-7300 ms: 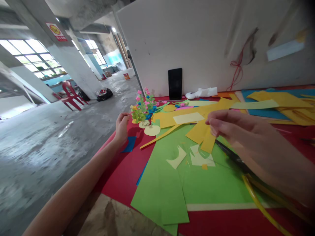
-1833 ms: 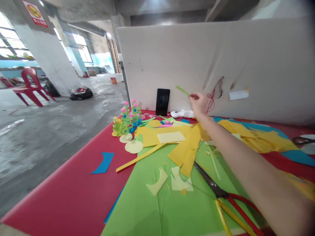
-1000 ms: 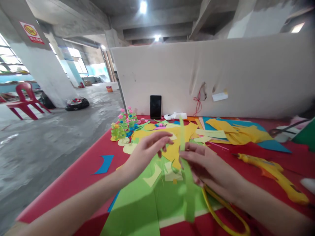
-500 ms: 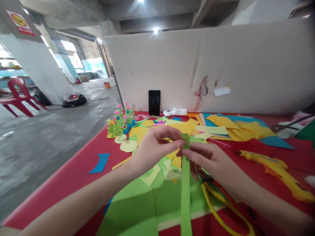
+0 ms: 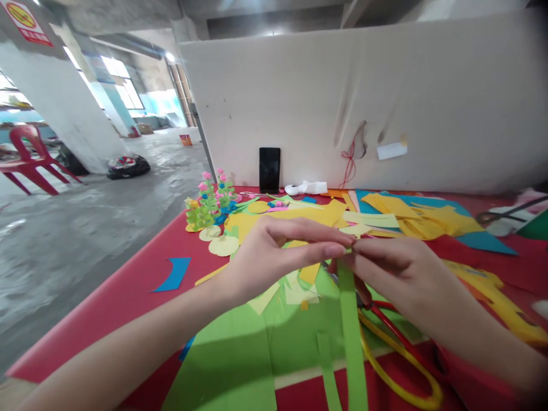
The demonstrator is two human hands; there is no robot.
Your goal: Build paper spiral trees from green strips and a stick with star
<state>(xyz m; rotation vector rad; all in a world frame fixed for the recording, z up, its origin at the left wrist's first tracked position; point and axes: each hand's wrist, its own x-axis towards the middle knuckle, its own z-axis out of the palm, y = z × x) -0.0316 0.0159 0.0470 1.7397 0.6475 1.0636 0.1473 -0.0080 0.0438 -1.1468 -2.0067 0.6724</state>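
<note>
Just right of the frame's centre, your left hand (image 5: 265,260) and right hand (image 5: 405,279) meet, both pinching the upper end of a green paper strip (image 5: 352,337) between thumb and fingers. The strip hangs to the bottom edge (a second narrow green length beside it may be its other end; you can't tell). Scissors (image 5: 391,328) lie below your right hand; small paper plants (image 5: 209,205) stand at upper left.
</note>
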